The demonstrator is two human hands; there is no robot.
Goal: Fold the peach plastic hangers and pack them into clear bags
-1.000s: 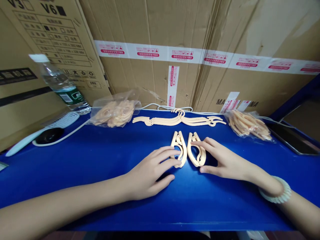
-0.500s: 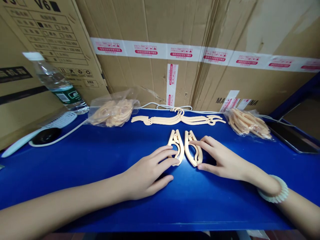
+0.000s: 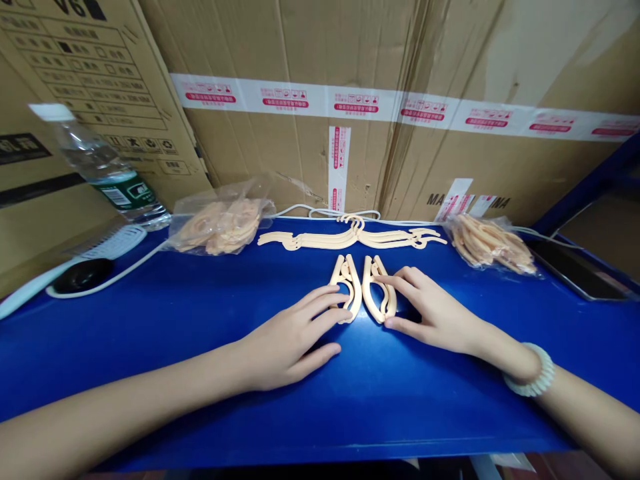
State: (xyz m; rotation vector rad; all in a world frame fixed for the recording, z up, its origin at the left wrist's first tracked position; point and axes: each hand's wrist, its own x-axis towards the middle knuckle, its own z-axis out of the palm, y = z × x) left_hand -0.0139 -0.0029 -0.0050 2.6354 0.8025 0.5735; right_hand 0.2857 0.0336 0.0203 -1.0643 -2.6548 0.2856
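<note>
Two folded cream plastic hangers lie side by side on the blue table (image 3: 200,313). My left hand (image 3: 290,340) rests flat with spread fingers, its fingertips touching the left folded hanger (image 3: 346,288). Over on the other side, my right hand (image 3: 430,310) has its fingers stretched along the right folded hanger (image 3: 376,293), thumb at its near end. Neither hand lifts anything. Behind them lies a stack of unfolded cream hangers (image 3: 350,238).
A clear bag of cream parts (image 3: 220,223) sits at the back left, another bag (image 3: 487,243) at the back right. A water bottle (image 3: 100,170), a white fan (image 3: 75,263) with cable and a phone (image 3: 575,270) flank them. Cardboard boxes (image 3: 350,100) wall the back.
The two folded hangers have slid closer together under my fingers. The view has shifted slightly, so everything sits a little further left and higher.
</note>
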